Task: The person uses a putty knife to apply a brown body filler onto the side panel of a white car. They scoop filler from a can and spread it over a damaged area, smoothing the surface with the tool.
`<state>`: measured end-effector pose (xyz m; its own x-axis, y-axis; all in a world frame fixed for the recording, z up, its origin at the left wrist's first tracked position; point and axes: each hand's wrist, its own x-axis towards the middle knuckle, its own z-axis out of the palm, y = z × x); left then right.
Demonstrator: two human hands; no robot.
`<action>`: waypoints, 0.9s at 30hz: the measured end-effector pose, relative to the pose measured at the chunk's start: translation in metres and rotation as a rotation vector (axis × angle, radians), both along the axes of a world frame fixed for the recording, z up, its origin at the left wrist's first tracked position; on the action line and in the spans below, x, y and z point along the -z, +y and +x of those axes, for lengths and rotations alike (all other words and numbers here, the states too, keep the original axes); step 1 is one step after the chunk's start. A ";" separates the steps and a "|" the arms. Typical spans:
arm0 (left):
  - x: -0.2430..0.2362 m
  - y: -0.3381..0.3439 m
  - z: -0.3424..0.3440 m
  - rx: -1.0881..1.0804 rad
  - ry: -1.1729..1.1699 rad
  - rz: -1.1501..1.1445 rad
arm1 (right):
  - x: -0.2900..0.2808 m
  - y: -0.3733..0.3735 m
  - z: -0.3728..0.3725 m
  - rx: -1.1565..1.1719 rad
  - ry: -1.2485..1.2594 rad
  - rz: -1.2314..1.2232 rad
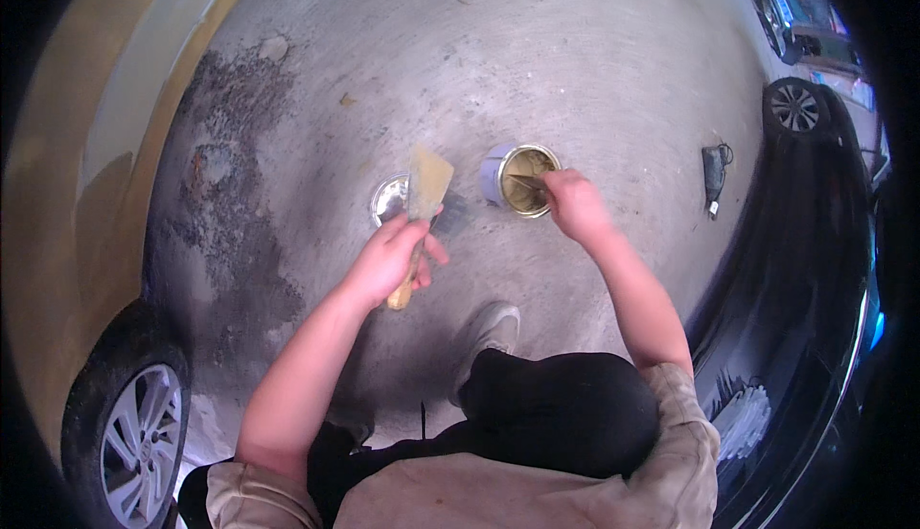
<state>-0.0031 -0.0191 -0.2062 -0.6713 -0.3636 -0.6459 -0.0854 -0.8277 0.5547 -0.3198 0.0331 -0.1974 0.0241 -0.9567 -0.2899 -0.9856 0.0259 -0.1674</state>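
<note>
Putty knife (426,184) rides blade-up in the left hand (391,259), closed on its wooden handle and kept level as a palette, while the right hand (573,205) grips a smaller blade dipped into the open can (518,179) standing on the concrete floor (575,59) beside its lid (388,198).

Your putty knife (425,184) has a tan, paste-smeared blade and a light wooden-orange handle, while the can (518,180) in front of you is pale lavender-white outside and mustard-yellow inside, with its silver lid (388,198) lying beside it. The floor (537,59) is grey concrete blotched with dark stains on your left. A tan-gold car (67,194) stands left, a glossy black car (815,241) right.
</note>
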 end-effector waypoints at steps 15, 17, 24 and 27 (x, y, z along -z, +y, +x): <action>0.004 0.000 -0.003 -0.022 0.029 0.035 | 0.009 -0.002 -0.011 0.170 0.088 0.028; 0.005 0.001 -0.003 -0.066 0.009 0.053 | 0.010 0.001 -0.012 0.233 0.073 0.013; 0.008 0.003 -0.005 -0.120 -0.005 0.053 | 0.011 0.008 -0.019 0.340 0.039 -0.034; 0.009 0.002 -0.005 -0.128 0.000 0.062 | 0.010 0.009 -0.021 0.373 0.002 -0.034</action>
<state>-0.0085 -0.0171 -0.2148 -0.6219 -0.4053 -0.6701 0.0229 -0.8647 0.5017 -0.3403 0.0418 -0.2073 -0.3285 -0.9086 -0.2578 -0.9098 0.3777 -0.1719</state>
